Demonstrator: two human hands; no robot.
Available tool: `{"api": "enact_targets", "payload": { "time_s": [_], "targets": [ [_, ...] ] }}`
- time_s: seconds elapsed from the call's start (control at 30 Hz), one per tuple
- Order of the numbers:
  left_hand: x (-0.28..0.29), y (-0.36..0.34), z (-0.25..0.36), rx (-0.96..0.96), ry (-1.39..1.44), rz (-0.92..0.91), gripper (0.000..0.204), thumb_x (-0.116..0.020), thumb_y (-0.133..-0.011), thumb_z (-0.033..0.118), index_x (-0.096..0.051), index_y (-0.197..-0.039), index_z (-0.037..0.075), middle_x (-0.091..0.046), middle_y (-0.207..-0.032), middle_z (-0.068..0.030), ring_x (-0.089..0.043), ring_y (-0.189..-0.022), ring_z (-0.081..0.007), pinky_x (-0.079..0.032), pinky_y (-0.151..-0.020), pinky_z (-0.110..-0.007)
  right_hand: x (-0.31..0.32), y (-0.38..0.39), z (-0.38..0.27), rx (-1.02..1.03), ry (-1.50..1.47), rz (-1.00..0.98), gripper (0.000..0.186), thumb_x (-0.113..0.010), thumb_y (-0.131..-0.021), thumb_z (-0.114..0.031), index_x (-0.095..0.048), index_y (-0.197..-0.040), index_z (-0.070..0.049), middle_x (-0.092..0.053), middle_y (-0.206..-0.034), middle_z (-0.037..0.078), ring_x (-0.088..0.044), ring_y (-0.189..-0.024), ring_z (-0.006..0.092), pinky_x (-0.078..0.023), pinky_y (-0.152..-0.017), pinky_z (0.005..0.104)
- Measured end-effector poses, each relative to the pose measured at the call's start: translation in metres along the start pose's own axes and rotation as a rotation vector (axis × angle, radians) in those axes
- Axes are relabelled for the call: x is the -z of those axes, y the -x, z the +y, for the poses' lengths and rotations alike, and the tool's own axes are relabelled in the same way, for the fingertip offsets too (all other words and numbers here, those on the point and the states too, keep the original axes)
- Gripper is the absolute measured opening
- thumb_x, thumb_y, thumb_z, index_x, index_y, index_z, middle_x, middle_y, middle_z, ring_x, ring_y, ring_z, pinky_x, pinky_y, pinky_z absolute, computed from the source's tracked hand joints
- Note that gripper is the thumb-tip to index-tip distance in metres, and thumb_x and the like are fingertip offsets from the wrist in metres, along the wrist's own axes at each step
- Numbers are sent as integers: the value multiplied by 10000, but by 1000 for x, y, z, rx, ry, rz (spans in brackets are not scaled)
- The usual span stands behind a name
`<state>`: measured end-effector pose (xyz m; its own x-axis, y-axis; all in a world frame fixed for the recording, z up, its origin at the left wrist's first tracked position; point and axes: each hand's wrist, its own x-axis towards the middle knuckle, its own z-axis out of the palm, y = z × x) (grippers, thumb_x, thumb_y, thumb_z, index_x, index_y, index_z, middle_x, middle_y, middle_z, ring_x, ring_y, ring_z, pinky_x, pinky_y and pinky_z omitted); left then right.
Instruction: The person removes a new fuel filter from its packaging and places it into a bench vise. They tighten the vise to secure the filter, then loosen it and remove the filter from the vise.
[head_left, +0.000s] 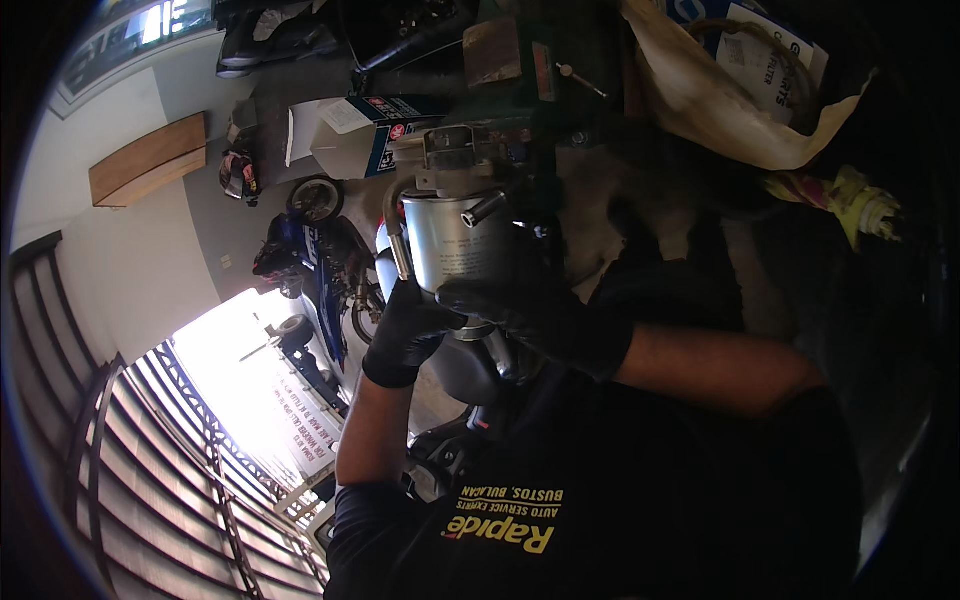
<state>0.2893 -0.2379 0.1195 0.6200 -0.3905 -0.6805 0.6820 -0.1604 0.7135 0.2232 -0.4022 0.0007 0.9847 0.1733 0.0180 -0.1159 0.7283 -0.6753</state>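
In front of my chest is a silver metal filter canister (455, 245), printed on its side. It has a bent metal pipe (394, 235) along its left side and a short pipe stub (484, 209) near the top. My left hand (408, 325), in a black glove, is closed on the canister's lower left edge. My right hand (535, 312), gloved in black too, reaches across from the right, its fingers wrapped round the lower part. Its fingertips meet those of the left hand. The gloves hide much of the canister's underside. A dark bracket or fitting (450, 150) shows just beyond its top.
An open white and blue cardboard box (362, 135) lies beyond the canister. Far right are brown wrapping paper (700, 95), another white and blue box (770, 70) and a yellow rag (845, 200). A blue motorcycle (315, 265) stands to the left, near a bright doorway.
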Motion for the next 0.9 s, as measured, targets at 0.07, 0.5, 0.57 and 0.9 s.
{"api": "enact_targets", "payload": {
  "time_s": [0.07, 0.5, 0.57, 0.9],
  "targets": [
    [15, 3, -19, -208, -114, -17, 874, -651, -718, -156, -371, -1532, -5, -639, -1298, -192, -693, -1110, -255, -584, -903, -358, -4, 0, 9, 301, 507, 96, 703, -735, -964, -143, -335, -1523, 0, -591, -1342, 137, -632, -1192, 209, -557, -988, 332],
    [-27, -4, -16, -322, -311, -46, 1019, -874, -802, 101, -235, -1590, 6, -461, -1466, -161, -533, -1334, -282, -489, -1065, -414, -2, 11, -69, -248, 258, 64, 395, -572, -1030, -148, -545, -1406, -30, -646, -1293, 178, -678, -1156, 275, -591, -961, 406],
    [-20, -9, -8, -579, -533, -95, 1094, -925, -758, 207, -241, -1586, -5, -461, -1483, -192, -511, -1372, -319, -461, -1090, -428, -3, 8, -78, -515, 103, 223, 558, -557, -1023, -343, -482, -1451, 7, -631, -1322, 195, -673, -1175, 275, -589, -986, 400],
    [81, -46, -34, -396, -187, 56, 434, -802, -886, 120, -612, -1244, -33, -715, -1088, -112, -700, -1006, -151, -558, -846, -290, 14, 24, -57, -208, -396, 213, 1151, -858, -710, -611, -352, -1530, 19, -584, -1321, 258, -663, -1138, 383, -590, -951, 516]
  ]
}}
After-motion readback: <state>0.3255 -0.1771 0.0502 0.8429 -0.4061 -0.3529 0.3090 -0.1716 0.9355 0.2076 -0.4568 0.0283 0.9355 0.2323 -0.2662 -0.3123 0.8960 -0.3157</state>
